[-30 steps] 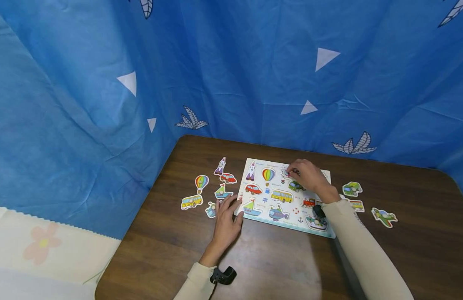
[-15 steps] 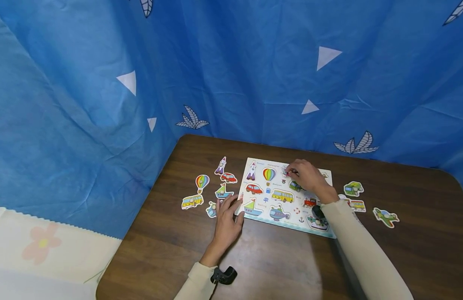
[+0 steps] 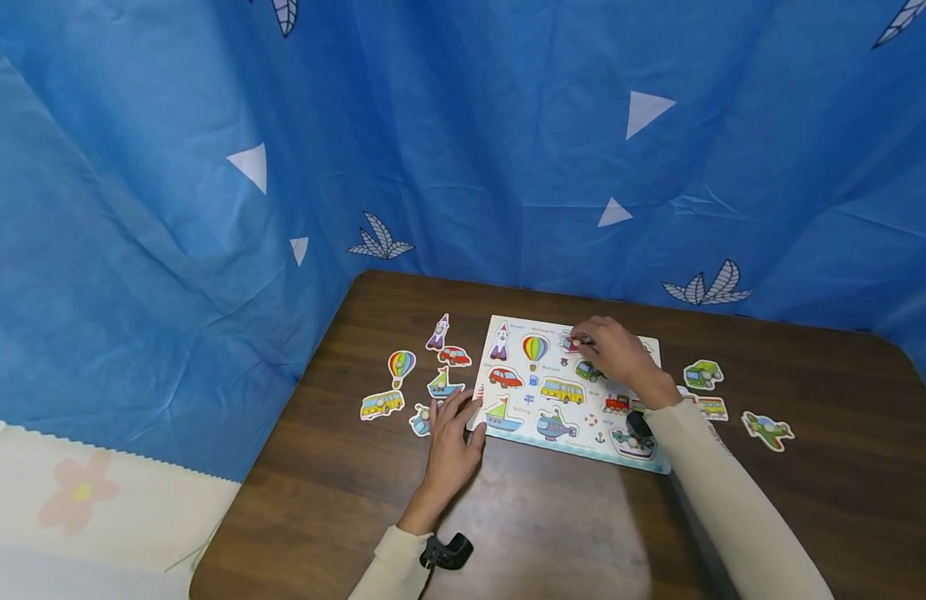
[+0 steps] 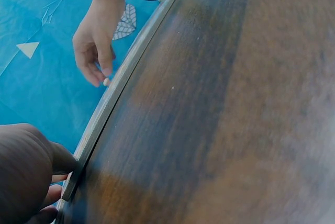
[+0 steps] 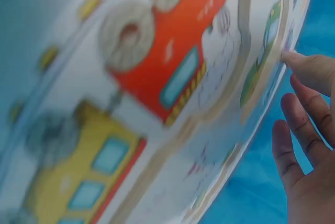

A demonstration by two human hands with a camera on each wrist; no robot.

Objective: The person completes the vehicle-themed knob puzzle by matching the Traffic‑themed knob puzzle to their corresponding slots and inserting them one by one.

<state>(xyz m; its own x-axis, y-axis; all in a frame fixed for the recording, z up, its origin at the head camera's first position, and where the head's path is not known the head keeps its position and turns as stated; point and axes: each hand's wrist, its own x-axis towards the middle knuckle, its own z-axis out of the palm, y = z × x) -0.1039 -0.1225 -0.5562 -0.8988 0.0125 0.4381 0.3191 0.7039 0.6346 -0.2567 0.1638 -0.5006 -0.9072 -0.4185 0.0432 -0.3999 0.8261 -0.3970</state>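
Observation:
In the head view, a white puzzle board (image 3: 583,451) printed with vehicles lies on the table. My left hand (image 3: 452,446) rests at its lower-left corner, fingers and thumb extended along the edge. Over the board's top row, my right hand (image 3: 618,352) pinches a small pinkish helicopter puzzle piece (image 3: 569,342) at its knob. The piece lies at the helicopter picture; whether it sits flush cannot be told. A ship piece (image 3: 632,444) with a knob is in the lower-right recess. The right wrist view shows the thumb and fingers (image 5: 296,111) beside the board, partly cropped.
Left of the board lie rocket (image 3: 437,332), car (image 3: 454,357), balloon (image 3: 401,367), sailboat (image 3: 444,383) and bus (image 3: 382,405) pieces. Green truck (image 3: 703,375), train (image 3: 711,407) and airplane (image 3: 767,431) pieces lie on the right. A blue curtain (image 3: 463,167) hangs behind the table.
Between the right fingertips, the helicopter piece has shifted slightly and more of its pink surface shows over its picture. The left hand stays in place.

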